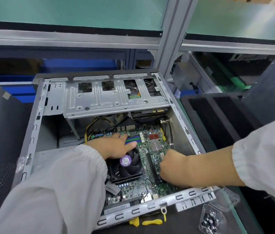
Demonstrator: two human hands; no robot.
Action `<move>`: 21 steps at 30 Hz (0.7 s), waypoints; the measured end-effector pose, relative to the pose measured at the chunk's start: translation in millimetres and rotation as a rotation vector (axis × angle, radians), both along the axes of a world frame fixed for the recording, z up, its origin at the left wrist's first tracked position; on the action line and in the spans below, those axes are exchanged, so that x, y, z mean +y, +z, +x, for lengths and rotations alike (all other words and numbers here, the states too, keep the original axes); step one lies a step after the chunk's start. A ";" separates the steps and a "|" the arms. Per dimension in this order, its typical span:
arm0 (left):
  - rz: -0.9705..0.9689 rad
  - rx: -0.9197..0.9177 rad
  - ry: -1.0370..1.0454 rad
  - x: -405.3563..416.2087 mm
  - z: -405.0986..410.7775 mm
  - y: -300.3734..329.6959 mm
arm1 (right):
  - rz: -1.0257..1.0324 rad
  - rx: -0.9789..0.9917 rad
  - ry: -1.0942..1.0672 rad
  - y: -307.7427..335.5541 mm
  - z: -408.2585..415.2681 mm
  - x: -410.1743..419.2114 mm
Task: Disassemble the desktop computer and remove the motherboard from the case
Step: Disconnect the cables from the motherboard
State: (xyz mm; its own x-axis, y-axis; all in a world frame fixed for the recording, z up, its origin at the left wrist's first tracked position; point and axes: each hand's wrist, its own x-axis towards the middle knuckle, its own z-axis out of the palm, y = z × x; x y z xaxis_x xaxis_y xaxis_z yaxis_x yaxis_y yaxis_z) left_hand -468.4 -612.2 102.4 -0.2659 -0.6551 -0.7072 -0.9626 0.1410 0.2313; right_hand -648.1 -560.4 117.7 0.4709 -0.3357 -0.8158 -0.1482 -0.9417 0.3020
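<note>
Lay open on its side on the bench, the case (37, 115), metal drive cage (114, 95) spanning the far end. Sat flat on the case floor, the motherboard (155, 149), green, not yet lifted out; near edge tucked just behind the case's near rail. Stood on the board toward the left, the CPU cooler fan (126, 164), purple sticker on its hub. Ran down from beneath the cage to the board's far-left corner, yellow and black cables (89, 130), seemingly plugged in there.

Rested on the board's far-left part, the left hand (116, 147), fingers straight and fairly flat, tips on the blue memory slots (133, 141), heel over the fan's edge. Reached in from the right, the right hand (172, 166), fingers curled down onto the board beside the long black slot; could not tell whether pinching a connector, a screw or only the board's edge, fingertips hidden.

Judged as freeing the board before lift-out. Best done by unplugging those cables first, checking all screws out, then gripping by edges or cooler, not slots or heatsinks. Lay outside in a clear bag (212, 217), loose screws.
</note>
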 end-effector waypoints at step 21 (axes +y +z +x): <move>0.001 -0.014 0.012 -2.1 -1.4 1.0 | -0.021 0.034 -0.196 -6.7 -4.1 -3.2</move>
State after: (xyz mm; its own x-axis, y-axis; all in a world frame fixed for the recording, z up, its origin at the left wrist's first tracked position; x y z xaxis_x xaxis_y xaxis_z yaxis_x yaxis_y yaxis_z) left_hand -469.8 -614.3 103.3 -0.2481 -0.6577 -0.7113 -0.9673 0.1289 0.2183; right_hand -652.2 -563.6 111.0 0.3672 -0.4356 -0.8218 -0.3179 -0.8891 0.3292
